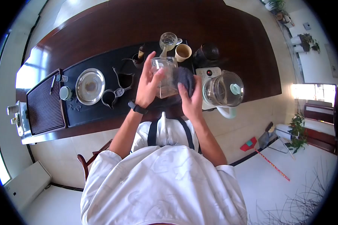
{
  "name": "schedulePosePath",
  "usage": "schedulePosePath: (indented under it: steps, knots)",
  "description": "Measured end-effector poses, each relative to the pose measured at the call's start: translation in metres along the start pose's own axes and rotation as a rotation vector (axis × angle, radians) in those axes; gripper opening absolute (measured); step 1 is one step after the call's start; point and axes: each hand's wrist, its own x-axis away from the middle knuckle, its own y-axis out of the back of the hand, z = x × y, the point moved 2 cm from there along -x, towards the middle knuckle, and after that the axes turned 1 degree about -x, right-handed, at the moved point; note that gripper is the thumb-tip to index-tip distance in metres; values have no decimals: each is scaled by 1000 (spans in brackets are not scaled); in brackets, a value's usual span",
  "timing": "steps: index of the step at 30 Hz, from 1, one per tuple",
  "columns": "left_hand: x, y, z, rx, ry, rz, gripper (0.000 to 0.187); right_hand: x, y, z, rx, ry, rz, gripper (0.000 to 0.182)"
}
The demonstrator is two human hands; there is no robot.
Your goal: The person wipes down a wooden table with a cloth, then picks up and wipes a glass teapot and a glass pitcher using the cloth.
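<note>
A clear, square-sided glass container [166,83] is held up over the near edge of the dark tea tray. My left hand [148,87] grips its left side, fingers pointing away from me and a dark band on the wrist. On the other side, my right hand [192,100] is closed around a dark grey cloth [184,79] pressed against the glass. Part of the container's right side is hidden by the cloth. Just beyond stand a glass mug [168,40] and a tan paper cup [183,52].
Right of my hands, a glass kettle [225,89] sits on a white heating base [209,72], beside a dark jar [207,54]. Leftward are a round metal plate [90,86], dark pouring vessels [124,80], a small green-white jar [65,93] and a slatted tray [46,103].
</note>
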Motion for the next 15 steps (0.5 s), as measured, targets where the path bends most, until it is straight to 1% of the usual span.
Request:
schedulePosePath:
  steps: [1,3,4,5,7,8,9,11,12,13,15]
  knots:
    - [6,-4,-6,1,3,0,69,-6,1,3,-20,-66,8,31]
    - [16,-12,-15,216,192,39,63,-23,4,9,50,-19,12,29]
    - [14,-13,-13,224,100,17,61,-23,2,18,-14,-77,8,27]
    - [11,-10,-12,221,107,19,61,-15,3,18,-16,-83,4,27]
    - [3,1,-15,212,81,-9,60,1,2,25,331,326,70,26]
    - [3,5,-17,132,69,16,59,9,1,22,360,369,109,27]
    - [3,4,-13,130,66,15,59,9,0,24,409,378,113,28]
    - [6,-4,1,-17,16,45,62,-2,2,25,489,373,67,24]
    - [11,-10,0,13,74,24,59,-10,1,26,468,323,51,24]
    - [11,-12,0,183,117,2,54,-15,-1,28,401,337,39,27]
    - [9,-11,-8,165,87,11,54,-14,-4,31,411,343,13,30]
